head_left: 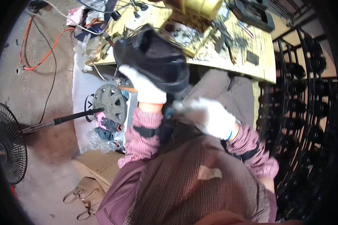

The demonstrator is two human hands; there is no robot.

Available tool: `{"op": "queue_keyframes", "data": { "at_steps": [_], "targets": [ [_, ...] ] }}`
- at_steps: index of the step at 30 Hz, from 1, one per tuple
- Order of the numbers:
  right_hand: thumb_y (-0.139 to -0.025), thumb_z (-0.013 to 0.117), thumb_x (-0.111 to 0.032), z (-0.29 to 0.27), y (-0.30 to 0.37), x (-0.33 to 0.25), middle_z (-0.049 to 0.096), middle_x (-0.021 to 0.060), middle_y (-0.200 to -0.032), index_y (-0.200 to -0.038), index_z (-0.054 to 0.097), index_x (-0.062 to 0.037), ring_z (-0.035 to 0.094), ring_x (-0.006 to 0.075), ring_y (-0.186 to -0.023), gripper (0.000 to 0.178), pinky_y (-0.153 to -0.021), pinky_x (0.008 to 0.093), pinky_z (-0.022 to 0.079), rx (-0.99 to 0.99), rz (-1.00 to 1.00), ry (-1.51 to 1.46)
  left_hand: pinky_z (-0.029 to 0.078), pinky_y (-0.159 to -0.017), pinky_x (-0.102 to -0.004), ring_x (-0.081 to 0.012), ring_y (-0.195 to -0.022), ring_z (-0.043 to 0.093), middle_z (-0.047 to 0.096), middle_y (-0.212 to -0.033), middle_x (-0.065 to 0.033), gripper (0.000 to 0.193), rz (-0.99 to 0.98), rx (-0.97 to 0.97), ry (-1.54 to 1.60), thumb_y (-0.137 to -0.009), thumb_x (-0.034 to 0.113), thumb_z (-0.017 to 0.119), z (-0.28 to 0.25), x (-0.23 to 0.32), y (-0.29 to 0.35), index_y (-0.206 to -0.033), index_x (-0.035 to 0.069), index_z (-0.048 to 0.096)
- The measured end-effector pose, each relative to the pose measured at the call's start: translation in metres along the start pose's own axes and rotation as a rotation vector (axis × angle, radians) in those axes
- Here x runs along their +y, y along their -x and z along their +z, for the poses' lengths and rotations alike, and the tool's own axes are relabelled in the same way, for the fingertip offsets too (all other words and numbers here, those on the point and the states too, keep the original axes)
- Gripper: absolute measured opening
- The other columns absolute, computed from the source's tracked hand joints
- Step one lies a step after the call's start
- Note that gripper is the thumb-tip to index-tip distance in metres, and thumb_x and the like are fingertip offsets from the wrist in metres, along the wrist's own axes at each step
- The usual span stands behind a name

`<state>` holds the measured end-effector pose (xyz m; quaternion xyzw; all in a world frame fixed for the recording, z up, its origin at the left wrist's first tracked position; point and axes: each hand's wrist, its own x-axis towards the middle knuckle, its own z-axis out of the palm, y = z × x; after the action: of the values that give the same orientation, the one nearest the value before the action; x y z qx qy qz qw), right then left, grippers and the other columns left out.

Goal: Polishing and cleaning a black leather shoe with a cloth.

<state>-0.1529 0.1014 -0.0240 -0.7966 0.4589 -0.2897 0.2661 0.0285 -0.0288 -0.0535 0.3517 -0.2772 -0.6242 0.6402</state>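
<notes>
My left hand (144, 85), in a white glove, grips a black shoe (159, 62) from its near side. The shoe is held up by the near edge of the workbench, with its opening tilted toward me. Lower and to the right is my right hand (210, 118), also gloved in white and smeared by motion. Its fingers look closed around a small dark thing with a bluish end (170, 112), too blurred to name. That hand is apart from the shoe, above my lap.
Tools, scraps and a yellow container (201, 8) crowd the wooden workbench (264, 65). At right stands a black rack (289, 101) with rows of dark shoes. On the left are a fan (9, 146), a round grey base (109, 99), cables and cardboard boxes (99, 165).
</notes>
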Motion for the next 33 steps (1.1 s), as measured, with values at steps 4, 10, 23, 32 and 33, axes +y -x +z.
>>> {"op": "queue_keyframes", "data": {
  "at_steps": [4,10,23,32,33],
  "targets": [
    [-0.091,0.076,-0.011,-0.007,0.072,0.027,0.076,0.0106,-0.114,-0.119,0.079,-0.0109,0.074,0.0314,-0.102,0.028,-0.089,0.0381,0.059,0.297,0.116,0.192,0.051,-0.114,-0.0587,-0.0381,-0.131,0.062,0.061,-0.149,-0.0124,0.083,-0.164,0.111,0.201,-0.102,0.08,0.036,0.005,0.007,-0.037,-0.152,0.017,0.054],
    [-0.092,0.072,-0.017,-0.015,0.119,0.025,0.074,0.0146,-0.125,-0.122,0.077,-0.0096,0.073,0.0322,-0.103,0.031,-0.089,0.0412,0.059,-0.008,0.331,0.33,0.052,-0.111,-0.0634,-0.0415,-0.138,0.059,0.058,-0.154,-0.0149,0.093,-0.172,0.135,0.272,-0.099,0.085,0.023,0.028,-0.009,-0.083,-0.153,0.017,0.054],
    [-0.085,0.084,-0.017,-0.04,0.113,0.017,0.056,0.0246,-0.156,-0.152,0.061,-0.0125,0.061,0.0417,-0.138,0.07,-0.113,0.0431,0.053,-0.097,0.337,-0.059,0.054,-0.108,-0.0614,-0.0347,-0.132,0.061,0.061,-0.146,-0.0122,0.058,-0.124,-0.242,0.27,-0.106,0.052,0.041,-0.016,0.002,-0.121,-0.149,0.015,0.053],
    [-0.085,0.084,-0.019,-0.055,-0.005,-0.01,0.05,0.0224,-0.161,-0.161,0.042,0.004,0.052,0.0335,-0.146,0.09,-0.123,0.0406,0.039,0.354,0.231,-0.265,0.043,-0.121,-0.055,-0.0348,-0.142,0.053,0.051,-0.159,-0.0127,0.093,-0.464,-0.509,0.845,-0.097,0.085,0.029,-0.003,-0.014,0.009,-0.161,0.019,0.043],
    [-0.084,0.084,-0.018,-0.042,-0.011,-0.012,0.055,0.0204,-0.155,-0.162,0.042,0.0037,0.058,0.0306,-0.139,0.091,-0.119,0.0383,0.043,0.296,0.271,-0.496,0.042,-0.122,-0.0547,-0.0353,-0.144,0.051,0.049,-0.161,-0.0138,0.097,-0.479,-0.532,0.857,-0.096,0.089,0.027,0.001,-0.016,0.023,-0.163,0.02,0.041]
  ]
}}
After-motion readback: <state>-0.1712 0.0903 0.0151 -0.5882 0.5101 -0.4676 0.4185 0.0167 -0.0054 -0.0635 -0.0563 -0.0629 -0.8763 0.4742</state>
